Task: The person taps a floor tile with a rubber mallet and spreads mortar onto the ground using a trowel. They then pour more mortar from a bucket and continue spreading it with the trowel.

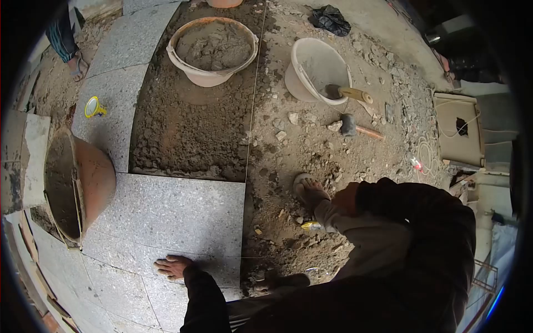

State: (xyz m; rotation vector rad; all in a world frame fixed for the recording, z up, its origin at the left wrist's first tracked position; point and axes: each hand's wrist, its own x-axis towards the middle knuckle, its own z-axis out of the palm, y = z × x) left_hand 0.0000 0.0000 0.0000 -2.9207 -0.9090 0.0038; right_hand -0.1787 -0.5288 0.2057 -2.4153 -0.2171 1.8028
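Observation:
My left hand (173, 267) lies flat with fingers spread on the grey speckled floor tiles (183, 213). At my bent knee, my right hand (345, 200) rests by the trouser leg; its fingers are too dark to make out. Beyond the laid tiles is a bed of rough, damp mortar (189, 133), bordered on its right by a taut string (254, 105). A rubber mallet (348, 125) lies on the dirt past my foot. A wooden-handled tool (355, 95), perhaps a trowel, leans in a pale bucket (294, 80).
A mortar-filled bucket (205, 77) stands on the bed. Another bucket (97, 183) sits tilted on the left tiles, near a yellow-rimmed round object (93, 106). Rubble (293, 117), a black plastic bag (330, 20) and a coiled cable (426, 152) lie rightward. Another person's leg (62, 41) shows upper left.

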